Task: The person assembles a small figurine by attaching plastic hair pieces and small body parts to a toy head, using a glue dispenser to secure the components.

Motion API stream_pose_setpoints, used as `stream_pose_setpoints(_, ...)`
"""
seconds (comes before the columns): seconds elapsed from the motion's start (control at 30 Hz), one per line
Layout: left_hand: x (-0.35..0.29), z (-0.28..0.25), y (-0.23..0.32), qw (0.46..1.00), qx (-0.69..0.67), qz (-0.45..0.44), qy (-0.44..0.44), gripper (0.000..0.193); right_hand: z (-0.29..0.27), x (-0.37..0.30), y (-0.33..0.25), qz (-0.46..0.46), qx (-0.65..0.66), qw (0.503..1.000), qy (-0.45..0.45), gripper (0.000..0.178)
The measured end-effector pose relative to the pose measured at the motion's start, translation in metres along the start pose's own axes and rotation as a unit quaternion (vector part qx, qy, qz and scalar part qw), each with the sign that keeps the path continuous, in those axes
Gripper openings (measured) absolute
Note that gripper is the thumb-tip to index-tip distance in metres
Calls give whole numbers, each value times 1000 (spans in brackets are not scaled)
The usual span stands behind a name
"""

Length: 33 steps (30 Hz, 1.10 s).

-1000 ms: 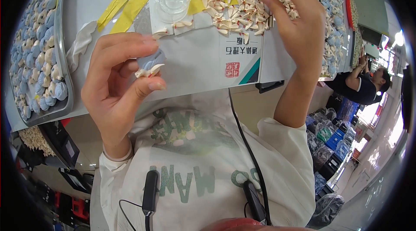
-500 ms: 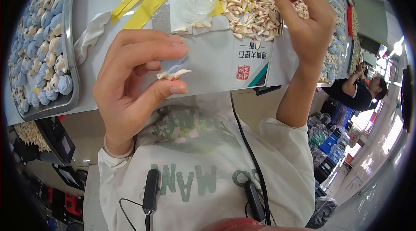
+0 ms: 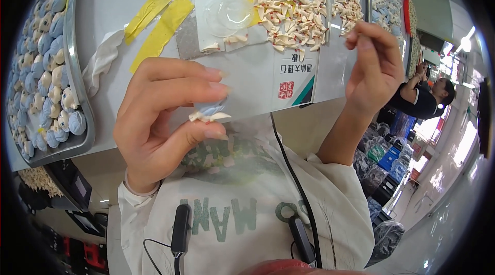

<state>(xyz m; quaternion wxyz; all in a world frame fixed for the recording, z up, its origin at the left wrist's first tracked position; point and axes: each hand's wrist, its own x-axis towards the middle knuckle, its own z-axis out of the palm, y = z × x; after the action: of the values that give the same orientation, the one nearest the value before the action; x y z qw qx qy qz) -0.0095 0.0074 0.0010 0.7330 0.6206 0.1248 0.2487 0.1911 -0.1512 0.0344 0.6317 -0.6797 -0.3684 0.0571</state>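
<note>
My left hand (image 3: pixel 160 115) pinches a small blue-and-cream figurine piece (image 3: pixel 209 110) between thumb and fingers. A pointed cream tip with a touch of red sticks out beside the thumb. Over the table's right side, my right hand (image 3: pixel 379 71) is closed with thumb and fingers drawn together; whatever lies in them is hidden or too small to make out. Near it is a heap of small cream pointed pieces with red tips (image 3: pixel 294 12). A smaller pile of cream pieces (image 3: pixel 346 9) lies just beyond the right fingertips.
A metal tray (image 3: pixel 85 125) of blue-and-cream figurines stands at left, another group of figurines (image 3: pixel 385 2) at right. Yellow tape strips (image 3: pixel 160 32), a crumpled white tissue (image 3: pixel 105 61) and a clear round dish (image 3: pixel 232 14) lie on the table. Another person (image 3: pixel 425 97) is at far right.
My right hand has come back from the pointed pieces, down and slightly right, its fingers curling in. My left hand has dropped a little, still holding the figurine piece.
</note>
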Motion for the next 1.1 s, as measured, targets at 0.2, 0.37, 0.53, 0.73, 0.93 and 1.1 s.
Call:
stream_pose_setpoints(0.2,2,1,0,1000,-12,4,-11,32,12,-16,0,86,-64,994,-28,12)
stream_pose_setpoints(0.37,4,0,2,999,-31,-11,-16,30,13,-14,-7,-24,-271,962,-24,12)
stream_pose_setpoints(0.53,2,-2,10,999,-27,-16,-17,29,11,-10,-8,-135,-337,932,9,11)
stream_pose_setpoints(0.73,3,-11,9,999,-15,-23,-42,28,6,-21,-11,-53,-209,973,88,5)
stream_pose_setpoints(0.93,-1,-9,12,995,-58,-42,-70,29,9,-14,-18,82,-65,993,62,7)
stream_pose_setpoints(1.1,-1,-10,14,993,-89,-33,-74,29,8,-14,-21,29,-79,994,64,15)
